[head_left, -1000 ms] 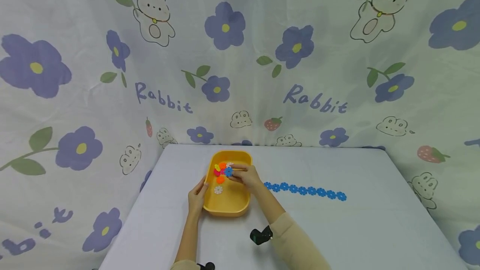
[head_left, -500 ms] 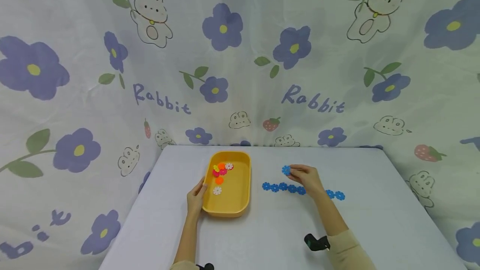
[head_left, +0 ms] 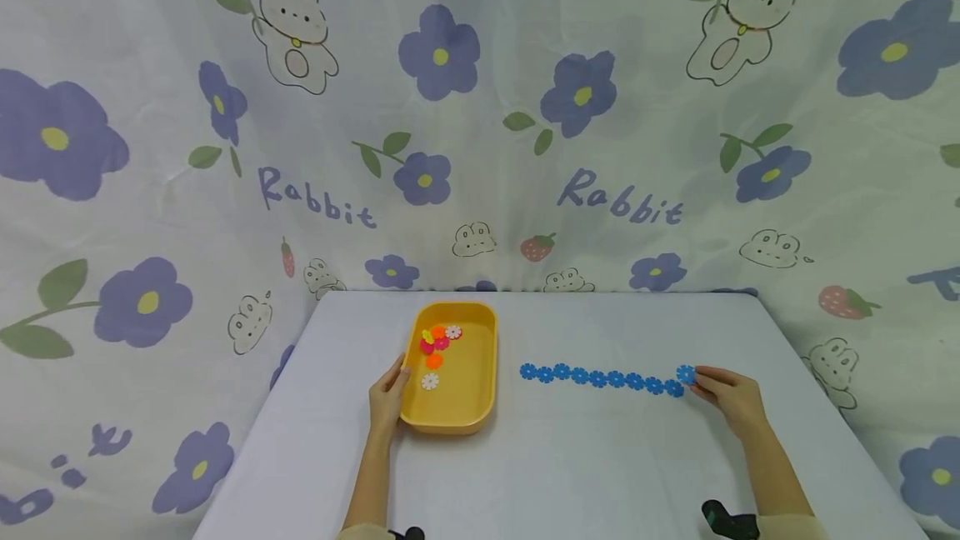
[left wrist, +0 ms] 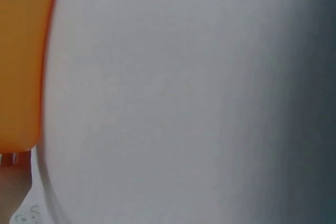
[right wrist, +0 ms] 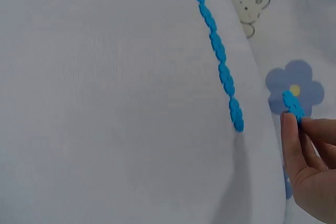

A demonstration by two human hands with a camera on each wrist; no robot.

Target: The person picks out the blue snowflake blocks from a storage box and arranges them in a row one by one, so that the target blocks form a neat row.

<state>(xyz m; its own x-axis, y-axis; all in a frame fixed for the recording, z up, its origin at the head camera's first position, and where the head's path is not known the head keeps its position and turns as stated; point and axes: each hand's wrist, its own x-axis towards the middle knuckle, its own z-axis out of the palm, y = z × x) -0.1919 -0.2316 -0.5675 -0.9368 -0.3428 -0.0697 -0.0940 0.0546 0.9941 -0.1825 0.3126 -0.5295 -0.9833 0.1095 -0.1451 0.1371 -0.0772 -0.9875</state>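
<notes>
Between thumb and fingers my right hand (head_left: 731, 398) pinches a blue flower-shaped plastic disc (head_left: 686, 374), close to the right end of a row of blue discs (head_left: 597, 378). In the right wrist view the pinched disc (right wrist: 294, 106) stands apart from the row (right wrist: 224, 77), whose pieces follow one another in a line on the white table. My left hand (head_left: 387, 398) holds the left side of a yellow tray (head_left: 486, 382), thumb at the rim. In the left wrist view only the outer wall of the tray (left wrist: 21, 61) and a bit of the hand (left wrist: 13, 184) show.
Several loose flower discs lie in the tray: an orange one (head_left: 434, 362), a white one (head_left: 430, 382) and a cluster of pink, orange, yellow and white ones farther back. A printed curtain (head_left: 517, 157) hangs behind the white table (head_left: 570, 465).
My right hand has carried the blue disc out of the tray, over the row and to its right end. The left hand stays at the tray.
</notes>
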